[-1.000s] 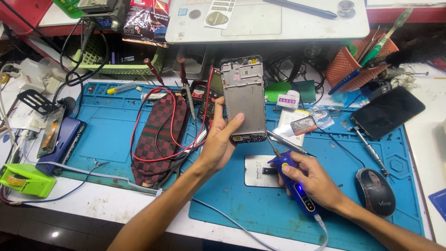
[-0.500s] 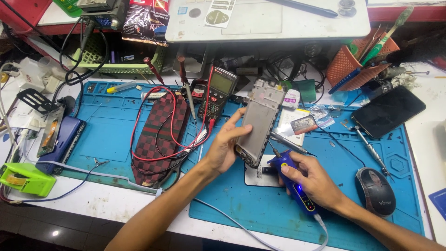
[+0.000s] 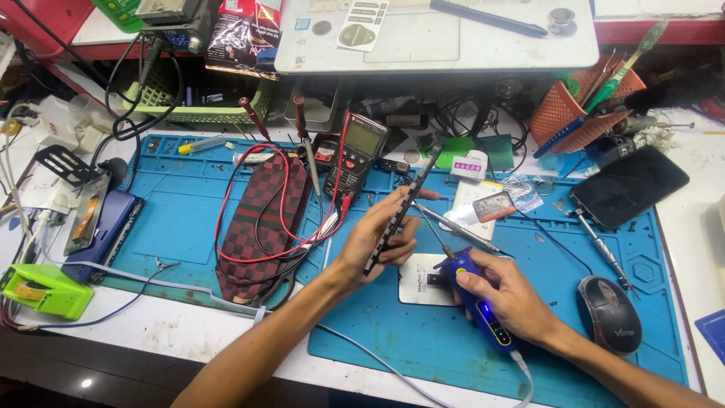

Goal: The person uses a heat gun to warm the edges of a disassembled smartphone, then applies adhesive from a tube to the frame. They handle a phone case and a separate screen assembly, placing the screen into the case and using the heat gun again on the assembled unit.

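Head view: our left hand [image 3: 375, 240] has its grip closed on a phone frame [image 3: 402, 208], held edge-on above the blue mat [image 3: 189, 219] on the worktop [image 3: 136, 317]. Our right hand [image 3: 507, 296] has its grip closed around a blue electric screwdriver [image 3: 476, 302] (small light glowing on its body), tip pointing up-left beside the frame. A multimeter [image 3: 356, 155] sits just behind; a mouse [image 3: 609, 313] lies right of the hand.

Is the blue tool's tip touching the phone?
Cannot tell. In the head view, the blue tool's thin tip reaches up beside the edge-on phone in the left hand, but contact isn't plain.
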